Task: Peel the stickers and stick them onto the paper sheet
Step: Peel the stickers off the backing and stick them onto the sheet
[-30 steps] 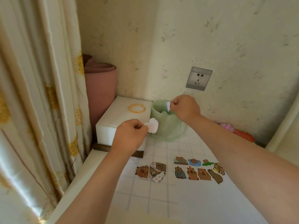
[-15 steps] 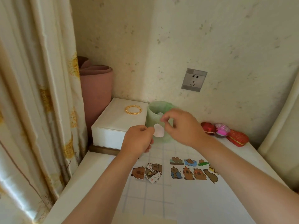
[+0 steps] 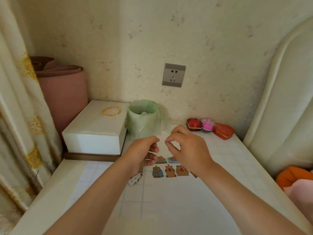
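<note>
A small bin (image 3: 144, 122) lined with a thin, crinkled green plastic bag is seen at 12 o'clock from the hands; pale scraps are visible inside it, too blurred to be identified. Beside it at 9 o'clock a white rectangular box (image 3: 94, 131) is set on a dark base, and a gold ring-shaped bangle (image 3: 111, 111) is laid on its lid. Behind the box a rolled pink mat (image 3: 62, 92) is stood upright in the corner.

A small white sticker piece (image 3: 162, 139), motion-blurred, is held above the paper between the two hands. It is pinched by the left hand (image 3: 144, 153), whose fingers are closed on its left edge. The right hand (image 3: 188, 148) is narrowed to a thumb-and-forefinger pinch at its right edge; whether the piece is actually gripped there cannot be told.

The paper sheet (image 3: 169, 200), white with a faint blue grid, is spread flat on the pale bench (image 3: 50, 192). Brown cartoon-animal stickers (image 3: 170, 170) are stuck in rows at 6 o'clock from the hands, some hidden beneath the wrists.

At 2 o'clock, against the wall, two red heart-shaped boxes (image 3: 223, 131) and a glittery pink trinket (image 3: 208, 124) are grouped. A grey wall socket (image 3: 173, 75) is mounted on speckled cream wallpaper. A floral curtain (image 3: 18, 116) is hung at 9 o'clock, and a padded cream headboard (image 3: 284, 107) is seen at 3 o'clock.
</note>
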Demonstrator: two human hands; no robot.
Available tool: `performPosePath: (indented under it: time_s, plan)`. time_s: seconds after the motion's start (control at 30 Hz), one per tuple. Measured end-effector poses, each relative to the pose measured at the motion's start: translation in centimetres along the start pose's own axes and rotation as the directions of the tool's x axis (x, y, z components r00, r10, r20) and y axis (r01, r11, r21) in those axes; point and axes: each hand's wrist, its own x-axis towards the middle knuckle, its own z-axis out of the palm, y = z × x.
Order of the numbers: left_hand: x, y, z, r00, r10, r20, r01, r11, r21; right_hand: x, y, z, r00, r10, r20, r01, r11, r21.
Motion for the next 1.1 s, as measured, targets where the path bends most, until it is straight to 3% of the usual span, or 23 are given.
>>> performPosePath:
  time_s: [0.07, 0.2, 0.3, 0.4, 0.5, 0.7, 0.8, 1.1]
  plan:
    - [0.2, -0.1, 0.2, 0.998, 0.016, 0.063, -0.017, 1.0, 0.004, -0.5, 0.7, -0.2, 0.984, 0.175, 0.025, -0.176, 0.969, 0.174]
    - [0.4, -0.4, 0.5, 0.982, -0.034, 0.184, 0.04, 0.999, -0.031, -0.8, 1.5, -0.8, 0.888, 0.446, 0.113, -0.45, 0.791, 0.414]
    - [0.5, -0.5, 1.0, 0.99, 0.002, 0.139, 0.012, 0.995, -0.096, -0.9, 1.9, -1.4, 0.728, 0.644, 0.237, -0.655, 0.551, 0.517]
    - [0.7, -1.0, 2.0, 0.995, 0.09, 0.031, -0.092, 0.993, 0.078, -1.1, 2.1, -2.1, 0.566, 0.695, 0.443, -0.766, 0.244, 0.595]
    - [0.7, -1.5, 3.2, 0.988, 0.154, -0.029, -0.147, 0.973, 0.176, -1.5, 2.5, -2.4, 0.511, 0.678, 0.528, -0.787, 0.122, 0.605]
    - [0.9, -1.9, 4.8, 0.984, 0.173, -0.035, -0.158, 0.955, 0.252, -2.5, 3.6, -2.9, 0.501, 0.653, 0.568, -0.784, 0.064, 0.618]
    - [1.0, -2.0, 5.6, 0.99, 0.139, -0.025, -0.132, 0.973, 0.192, -3.0, 4.1, -3.4, 0.505, 0.653, 0.565, -0.778, 0.062, 0.625]
    - [1.5, -2.2, 8.5, 0.995, 0.095, 0.007, -0.094, 0.97, 0.226, -4.4, 5.7, -5.5, 0.516, 0.67, 0.534, -0.787, 0.126, 0.603]
